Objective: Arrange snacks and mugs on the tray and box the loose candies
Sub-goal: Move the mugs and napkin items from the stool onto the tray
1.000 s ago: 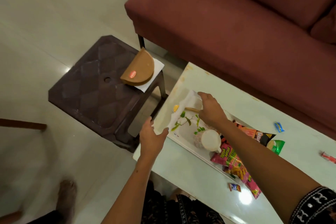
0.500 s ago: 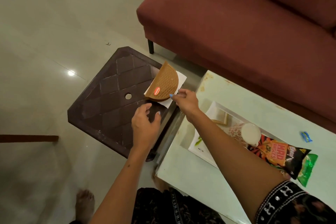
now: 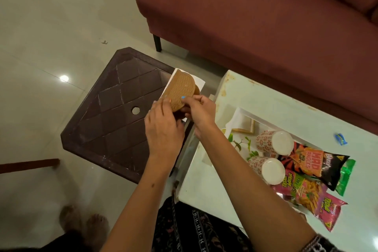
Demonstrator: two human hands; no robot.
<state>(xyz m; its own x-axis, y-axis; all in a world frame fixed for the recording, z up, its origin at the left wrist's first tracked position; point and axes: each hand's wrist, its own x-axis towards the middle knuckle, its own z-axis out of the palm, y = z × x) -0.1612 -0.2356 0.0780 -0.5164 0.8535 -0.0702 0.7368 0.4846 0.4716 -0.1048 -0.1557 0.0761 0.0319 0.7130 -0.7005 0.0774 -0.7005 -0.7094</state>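
Both hands have closed in since half a second ago: left hand (image 3: 163,129) and right hand (image 3: 199,111) now grip the tan woven box (image 3: 181,92) over the dark stool (image 3: 114,112). Right of the right hand, on the counter (image 3: 204,182), a tray (image 3: 237,143) holds two mugs (image 3: 274,142) (image 3: 266,166) and three snack bags; one (image 3: 313,162) reads "MAD ANGLES". One blue candy (image 3: 341,139) lies farther right.

Single head-worn view, looking steeply down, close over stool (image 3: 114,120), table (image 3: 266,108)
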